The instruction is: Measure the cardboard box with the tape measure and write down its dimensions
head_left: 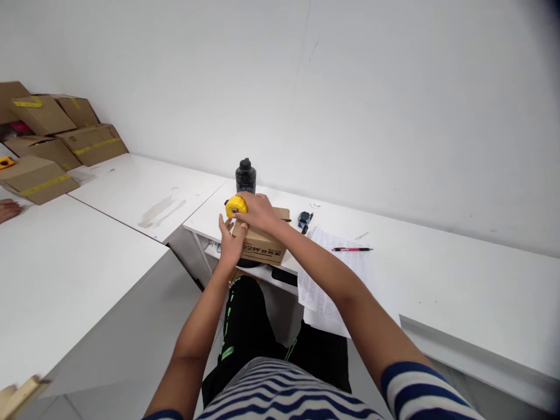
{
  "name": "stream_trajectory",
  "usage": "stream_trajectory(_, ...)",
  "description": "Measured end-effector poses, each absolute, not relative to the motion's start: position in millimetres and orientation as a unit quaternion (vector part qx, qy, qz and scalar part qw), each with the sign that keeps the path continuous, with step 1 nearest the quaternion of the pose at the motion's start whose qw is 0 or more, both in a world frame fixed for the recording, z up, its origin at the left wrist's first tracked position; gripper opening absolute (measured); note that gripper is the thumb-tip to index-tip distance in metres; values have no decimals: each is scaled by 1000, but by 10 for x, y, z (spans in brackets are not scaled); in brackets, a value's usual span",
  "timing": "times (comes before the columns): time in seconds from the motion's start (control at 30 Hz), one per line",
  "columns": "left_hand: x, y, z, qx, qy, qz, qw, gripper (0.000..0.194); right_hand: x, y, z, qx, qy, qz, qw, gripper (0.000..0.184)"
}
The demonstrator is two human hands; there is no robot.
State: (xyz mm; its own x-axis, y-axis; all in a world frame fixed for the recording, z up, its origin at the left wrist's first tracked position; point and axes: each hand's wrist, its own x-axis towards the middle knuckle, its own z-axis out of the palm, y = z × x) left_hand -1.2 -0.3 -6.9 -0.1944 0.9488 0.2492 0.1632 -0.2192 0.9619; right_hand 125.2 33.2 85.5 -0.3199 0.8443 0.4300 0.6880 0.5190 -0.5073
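Note:
My right hand (261, 211) is closed around a yellow tape measure (237, 205), held above the left end of a small brown cardboard box (266, 249). Dark printed characters run along the box's near side. At that same left end, my left hand (231, 244) grips the box's corner, its thumb on the box and its fingers around the left side. A thin dark item (286, 220) pokes out past my right wrist over the box; what it is I cannot tell. Whether any blade is drawn out of the tape measure is hidden by my hands.
Behind the box stands a dark bottle (245, 176). To the right are a small blue-black object (304, 219), printed papers (317, 286) overhanging the desk edge, and a red pen (352, 249). Cardboard boxes (94, 144) are piled far left, near another person's hand (9, 210).

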Motion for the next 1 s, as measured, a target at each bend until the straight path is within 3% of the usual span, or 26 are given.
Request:
stream_trajectory(0.1,-46,-266,28,582,504,625,130,88,1366,105,809,-465,-783,77,406,45)
stream_trajectory(0.17,-28,-516,71,607,408,680,47,83,1513,-222,679,-469,-735,59,487,51)
stream_trajectory(0.23,51,-777,57,609,308,724,100,82,1643,-633,479,-461,-678,27,572,60)
stream_trajectory(0.33,280,-1099,-79,631,258,645,346,87,1758,-1226,147,-437,-659,-2,612,73)
stream_trajectory(0.43,571,-1235,-273,652,286,513,480,87,1926,-1577,-97,-483,-673,-18,560,68)
stream_trajectory(0.6,1083,-974,-445,666,352,455,476,72,2965,-1455,-238,-642,-593,-18,485,59)
stream_trajectory(0.7,1422,-675,-483,701,314,393,506,63,3858,-1135,-260,-771,-539,37,338,51)
stream_trajectory(0.8,1748,-416,-556,734,282,334,520,58,4468,-843,-331,-785,-581,75,199,44)
stream_trajectory(0.9,1979,-258,-665,736,282,307,534,55,4671,-691,-435,-775,-601,94,169,30)
stream_trajectory(1.0,2066,-194,-768,736,305,289,531,53,4660,-684,-515,-772,-598,82,197,20)
